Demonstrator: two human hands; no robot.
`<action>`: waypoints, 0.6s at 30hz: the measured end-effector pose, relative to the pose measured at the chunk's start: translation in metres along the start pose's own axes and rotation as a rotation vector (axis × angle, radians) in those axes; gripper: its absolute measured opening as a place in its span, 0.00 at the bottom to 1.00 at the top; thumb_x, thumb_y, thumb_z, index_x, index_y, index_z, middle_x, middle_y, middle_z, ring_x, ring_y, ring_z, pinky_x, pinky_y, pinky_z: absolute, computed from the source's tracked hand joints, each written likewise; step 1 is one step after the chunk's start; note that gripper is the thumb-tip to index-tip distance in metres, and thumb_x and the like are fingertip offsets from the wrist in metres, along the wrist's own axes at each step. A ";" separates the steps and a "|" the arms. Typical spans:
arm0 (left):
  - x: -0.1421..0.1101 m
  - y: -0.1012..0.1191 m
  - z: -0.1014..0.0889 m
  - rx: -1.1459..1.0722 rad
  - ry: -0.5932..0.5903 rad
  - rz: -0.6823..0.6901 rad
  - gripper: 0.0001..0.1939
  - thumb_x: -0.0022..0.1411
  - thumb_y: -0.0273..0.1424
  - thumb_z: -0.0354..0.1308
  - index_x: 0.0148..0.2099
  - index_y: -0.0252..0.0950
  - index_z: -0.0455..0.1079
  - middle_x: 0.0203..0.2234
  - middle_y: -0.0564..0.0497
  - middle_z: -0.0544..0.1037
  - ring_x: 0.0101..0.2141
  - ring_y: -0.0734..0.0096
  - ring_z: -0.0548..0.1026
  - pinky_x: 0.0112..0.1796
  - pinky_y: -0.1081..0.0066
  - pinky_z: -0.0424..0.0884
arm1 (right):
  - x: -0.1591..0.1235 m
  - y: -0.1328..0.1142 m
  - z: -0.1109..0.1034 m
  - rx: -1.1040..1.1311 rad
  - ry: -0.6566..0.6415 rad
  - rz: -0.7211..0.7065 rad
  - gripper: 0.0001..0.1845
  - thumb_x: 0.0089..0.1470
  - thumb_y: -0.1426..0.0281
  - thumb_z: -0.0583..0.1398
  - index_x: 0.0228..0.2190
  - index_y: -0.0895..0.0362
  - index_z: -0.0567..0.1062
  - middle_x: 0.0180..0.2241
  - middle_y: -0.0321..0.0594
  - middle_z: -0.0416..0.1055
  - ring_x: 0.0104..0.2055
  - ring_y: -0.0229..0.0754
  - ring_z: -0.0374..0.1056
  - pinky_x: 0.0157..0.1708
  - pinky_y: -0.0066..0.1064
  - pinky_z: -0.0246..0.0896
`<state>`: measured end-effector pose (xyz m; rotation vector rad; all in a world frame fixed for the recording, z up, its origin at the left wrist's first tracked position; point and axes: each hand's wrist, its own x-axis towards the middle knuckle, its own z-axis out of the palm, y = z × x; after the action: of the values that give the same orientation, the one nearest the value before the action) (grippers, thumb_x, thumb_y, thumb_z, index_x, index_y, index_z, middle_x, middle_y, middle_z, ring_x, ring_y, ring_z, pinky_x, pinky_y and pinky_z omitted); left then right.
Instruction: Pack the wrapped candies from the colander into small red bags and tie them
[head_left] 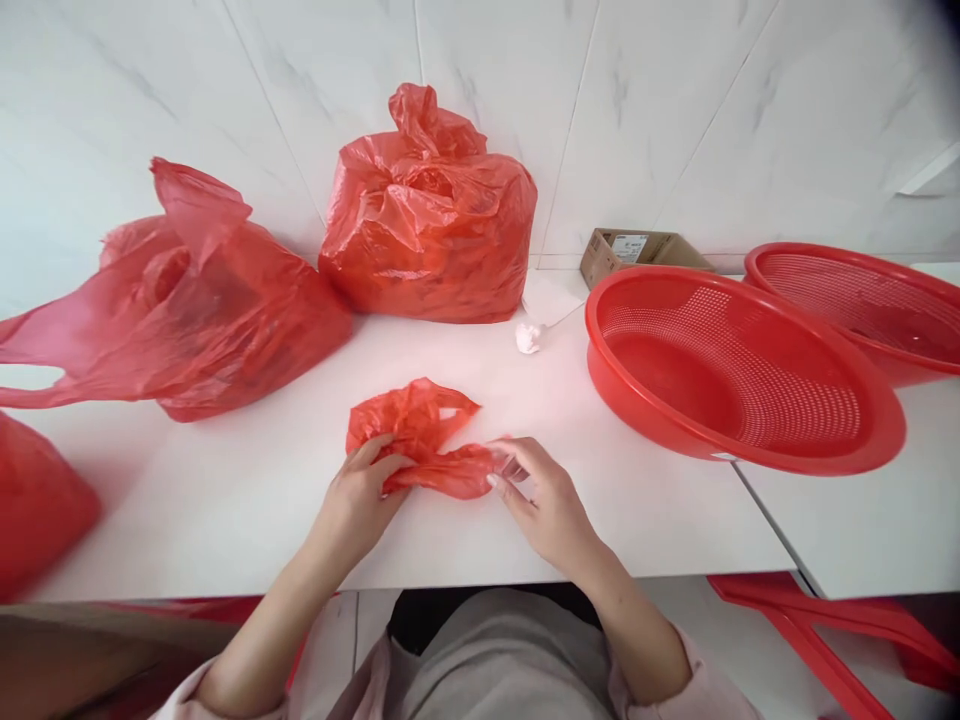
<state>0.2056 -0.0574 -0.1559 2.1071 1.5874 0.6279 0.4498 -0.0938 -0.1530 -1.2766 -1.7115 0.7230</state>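
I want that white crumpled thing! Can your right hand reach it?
Probably yes: the white thing lies just ahead of the right hand, nothing between them. But its fingers are on the red bag, so it may need to let go.

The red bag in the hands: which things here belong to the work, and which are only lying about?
In the work: left hand, right hand, crumpled red bag.
Lying about: red bag by the wall, red bag at left, near red colander, far red colander, white wad, cardboard box.

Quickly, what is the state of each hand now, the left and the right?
Left hand: closed, holding a red plastic bag.
Right hand: partly closed, pinching the same bag.
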 end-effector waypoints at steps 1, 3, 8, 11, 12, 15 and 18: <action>-0.001 0.000 -0.005 -0.073 -0.031 -0.033 0.09 0.61 0.33 0.56 0.37 0.41 0.78 0.48 0.42 0.75 0.46 0.49 0.74 0.44 0.58 0.71 | 0.001 0.002 -0.001 0.008 0.075 -0.010 0.16 0.60 0.68 0.58 0.50 0.51 0.70 0.47 0.42 0.70 0.42 0.41 0.69 0.42 0.34 0.68; -0.005 0.007 -0.015 -0.260 -0.088 -0.107 0.07 0.61 0.33 0.57 0.34 0.40 0.76 0.41 0.46 0.77 0.41 0.56 0.76 0.40 0.65 0.71 | 0.003 0.002 -0.003 0.037 0.175 0.016 0.23 0.60 0.65 0.59 0.56 0.49 0.65 0.55 0.45 0.65 0.50 0.44 0.67 0.45 0.36 0.68; -0.015 0.031 -0.010 -0.790 -0.193 -0.270 0.03 0.59 0.31 0.59 0.35 0.37 0.69 0.32 0.49 0.77 0.32 0.64 0.76 0.36 0.67 0.72 | 0.002 -0.014 0.008 0.424 -0.105 0.239 0.36 0.61 0.57 0.58 0.65 0.45 0.49 0.63 0.48 0.55 0.50 0.44 0.70 0.45 0.37 0.72; -0.017 0.037 0.003 -0.824 -0.074 -0.267 0.20 0.55 0.27 0.60 0.50 0.39 0.63 0.36 0.49 0.75 0.32 0.65 0.76 0.33 0.66 0.73 | -0.003 -0.029 0.024 0.522 -0.120 0.155 0.32 0.60 0.60 0.59 0.62 0.47 0.55 0.58 0.46 0.62 0.50 0.44 0.70 0.47 0.37 0.71; -0.017 0.037 0.007 -0.772 -0.040 -0.215 0.28 0.54 0.26 0.60 0.56 0.40 0.60 0.40 0.47 0.74 0.35 0.63 0.76 0.34 0.64 0.74 | -0.004 -0.033 0.029 0.485 -0.109 0.086 0.28 0.60 0.62 0.60 0.60 0.48 0.60 0.56 0.45 0.65 0.51 0.45 0.69 0.49 0.37 0.70; -0.019 0.040 0.010 -0.620 0.004 -0.005 0.44 0.55 0.25 0.58 0.70 0.44 0.46 0.54 0.40 0.65 0.48 0.57 0.73 0.46 0.58 0.72 | -0.004 -0.041 0.038 0.339 -0.157 -0.113 0.17 0.60 0.67 0.59 0.51 0.51 0.70 0.51 0.44 0.70 0.52 0.45 0.68 0.52 0.37 0.66; -0.016 0.052 -0.002 -0.572 -0.099 0.087 0.46 0.53 0.23 0.59 0.71 0.46 0.48 0.59 0.40 0.62 0.54 0.56 0.69 0.52 0.59 0.69 | -0.001 -0.043 0.036 0.306 -0.203 -0.100 0.15 0.62 0.69 0.56 0.51 0.51 0.70 0.50 0.43 0.72 0.52 0.44 0.69 0.52 0.37 0.66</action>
<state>0.2402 -0.0858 -0.1253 1.7473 1.0965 0.8708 0.3990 -0.1062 -0.1343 -0.9261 -1.7300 1.0390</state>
